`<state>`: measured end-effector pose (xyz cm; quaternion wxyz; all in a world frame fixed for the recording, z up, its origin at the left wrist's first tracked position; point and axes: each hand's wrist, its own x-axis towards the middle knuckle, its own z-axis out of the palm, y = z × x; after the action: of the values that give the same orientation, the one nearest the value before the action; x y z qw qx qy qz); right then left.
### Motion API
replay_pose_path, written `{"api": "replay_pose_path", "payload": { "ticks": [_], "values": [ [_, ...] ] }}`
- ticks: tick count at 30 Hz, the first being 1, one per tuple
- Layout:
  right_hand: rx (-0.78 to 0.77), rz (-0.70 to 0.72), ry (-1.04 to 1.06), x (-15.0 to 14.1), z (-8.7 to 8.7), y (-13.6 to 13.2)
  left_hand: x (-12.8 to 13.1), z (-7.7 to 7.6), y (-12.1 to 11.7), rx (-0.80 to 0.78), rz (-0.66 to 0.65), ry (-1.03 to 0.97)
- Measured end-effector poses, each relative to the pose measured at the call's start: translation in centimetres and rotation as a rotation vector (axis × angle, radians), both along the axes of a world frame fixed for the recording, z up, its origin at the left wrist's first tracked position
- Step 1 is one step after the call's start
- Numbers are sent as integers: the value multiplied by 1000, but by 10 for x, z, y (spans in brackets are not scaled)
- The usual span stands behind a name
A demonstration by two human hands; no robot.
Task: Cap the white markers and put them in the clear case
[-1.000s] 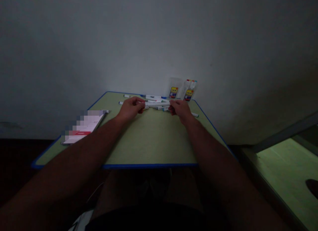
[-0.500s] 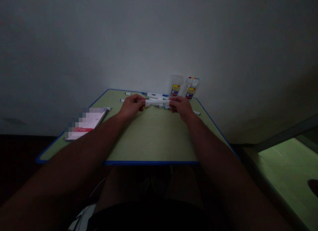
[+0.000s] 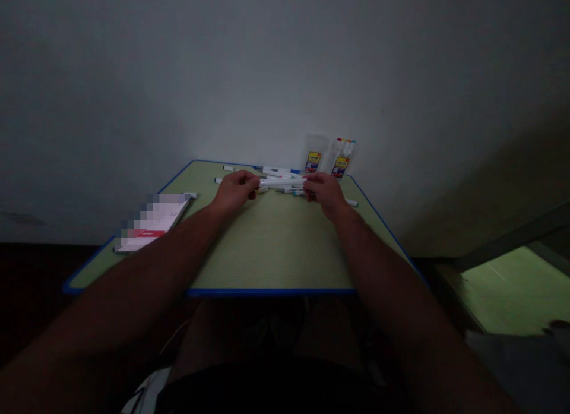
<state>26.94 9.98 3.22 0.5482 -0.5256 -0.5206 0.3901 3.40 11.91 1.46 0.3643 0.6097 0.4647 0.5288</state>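
Observation:
A white marker (image 3: pixel 282 182) lies level between my two hands, above the far part of the table. My left hand (image 3: pixel 237 190) pinches its left end, and my right hand (image 3: pixel 323 192) grips the right end, with both ends hidden by fingers. Behind and below it, several white markers (image 3: pixel 280 170) are strewn across the tabletop, some with blue parts. One marker (image 3: pixel 351 203) sticks out to the right of my right hand. Another (image 3: pixel 218 180) shows its end left of my left hand.
Against the wall stand a clear plastic case (image 3: pixel 316 147) and a second clear case (image 3: pixel 342 158) with several colour-tipped markers. A tablet-like device (image 3: pixel 149 233), partly blurred out, lies at the left of the blue-edged table (image 3: pixel 276 247). A dark grey shape (image 3: pixel 516 366) is at the lower right.
Both hands keep their hold on the white marker, with almost no movement. A dark grey shape has come into view at the lower right.

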Motion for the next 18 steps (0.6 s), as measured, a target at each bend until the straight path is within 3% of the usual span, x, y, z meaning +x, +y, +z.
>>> {"api": "replay_pose_path", "payload": {
  "ticks": [8, 18],
  "values": [
    [-16, -52, -24, 2, -2, 3, 2, -1, -2, -9, -56, -69],
    [5, -57, -49, 4, -4, 6, 2, -1, -1, 19, -27, -17]
  ]
}}
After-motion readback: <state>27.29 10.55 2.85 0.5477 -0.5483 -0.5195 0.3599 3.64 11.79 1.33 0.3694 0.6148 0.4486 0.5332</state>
